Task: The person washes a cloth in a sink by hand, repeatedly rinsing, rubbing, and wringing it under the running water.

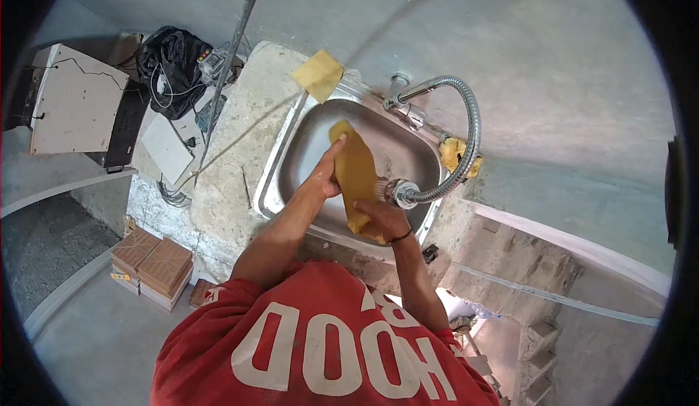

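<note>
Over the steel sink (300,144), both my hands hold a long, wet-looking yellow sponge cloth (352,164). My left hand (328,171) is closed on its left edge, with the thumb lying on its face. At the lower end, my right hand (383,221) grips it, and a bunched bit of the cloth shows below the fingers. The tap's spray head (402,193) is just above my right hand, with water apparently coming out toward the cloth. The fingers behind the cloth are hidden.
A flexible metal hose (473,115) arches from the wall tap (408,111). A square yellow cloth (318,75) lies on the sink's far left corner, and a crumpled yellow piece (459,157) at the right. Stacked tiles (154,264) and a black bag (172,67) are leftward.
</note>
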Available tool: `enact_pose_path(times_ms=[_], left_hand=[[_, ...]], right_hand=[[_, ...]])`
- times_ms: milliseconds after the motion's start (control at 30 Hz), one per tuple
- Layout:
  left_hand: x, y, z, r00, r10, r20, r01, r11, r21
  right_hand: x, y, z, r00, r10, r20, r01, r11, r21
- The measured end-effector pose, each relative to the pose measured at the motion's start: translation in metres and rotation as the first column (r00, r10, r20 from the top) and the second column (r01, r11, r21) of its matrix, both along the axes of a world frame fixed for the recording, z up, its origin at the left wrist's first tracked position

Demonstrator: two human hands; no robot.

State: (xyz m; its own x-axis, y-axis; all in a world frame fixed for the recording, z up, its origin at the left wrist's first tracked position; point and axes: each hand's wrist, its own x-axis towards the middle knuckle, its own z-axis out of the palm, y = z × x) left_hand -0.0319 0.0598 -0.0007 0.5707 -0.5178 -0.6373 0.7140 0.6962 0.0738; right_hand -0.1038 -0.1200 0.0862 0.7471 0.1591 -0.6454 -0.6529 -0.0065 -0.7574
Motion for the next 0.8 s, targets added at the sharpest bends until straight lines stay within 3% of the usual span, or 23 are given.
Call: enact_pose_path(times_ms=[67,133,200,300,367,500,567,600,667,800], left_hand=[[0.001,-0.009,-0.013,0.997,0.047,-0.057,-0.053,0.993,-0.109],[0.002,-0.027,-0.022,0.994,-0.002,-0.106,-0.005,0.998,-0.066],[-0.007,-0.041,-0.019,0.994,-0.012,-0.104,0.013,1.0,0.007],[-0.012,-0.048,-0.026,0.998,0.0,-0.063,-0.008,0.993,-0.12],[-0.013,-0.048,-0.025,0.999,-0.048,0.007,0.049,0.984,-0.173],[-0.007,-0.045,-0.006,0.998,0.007,-0.055,-0.012,0.994,-0.108],[-0.003,-0.049,0.001,0.99,0.129,-0.065,-0.128,0.992,0.016],[-0.001,-0.048,-0.004,0.989,0.134,-0.065,-0.133,0.991,0.02],[-0.001,-0.052,-0.025,0.982,0.152,-0.108,-0.155,0.988,-0.019],[-0.007,-0.053,-0.058,0.974,0.21,-0.086,-0.222,0.962,-0.158]], right_hand=[[-0.006,-0.011,0.013,0.996,0.016,-0.083,-0.02,0.999,-0.051],[-0.008,-0.018,0.044,0.928,0.321,0.19,-0.263,0.924,-0.278],[-0.02,-0.022,0.046,0.918,0.314,0.242,-0.239,0.925,-0.295],[-0.027,-0.035,0.021,0.963,0.251,0.099,-0.236,0.961,-0.142],[-0.023,-0.038,0.014,0.95,0.311,-0.03,-0.31,0.95,0.017],[-0.026,-0.037,-0.001,0.952,0.292,-0.091,-0.287,0.956,0.062],[-0.033,-0.034,-0.008,0.984,0.124,-0.126,-0.096,0.974,0.207],[-0.035,-0.03,-0.005,0.984,0.129,-0.126,-0.101,0.972,0.21],[-0.037,-0.021,0.009,0.921,0.007,-0.389,0.2,0.85,0.488],[-0.041,-0.019,-0.003,0.842,0.061,-0.536,0.311,0.757,0.575]])
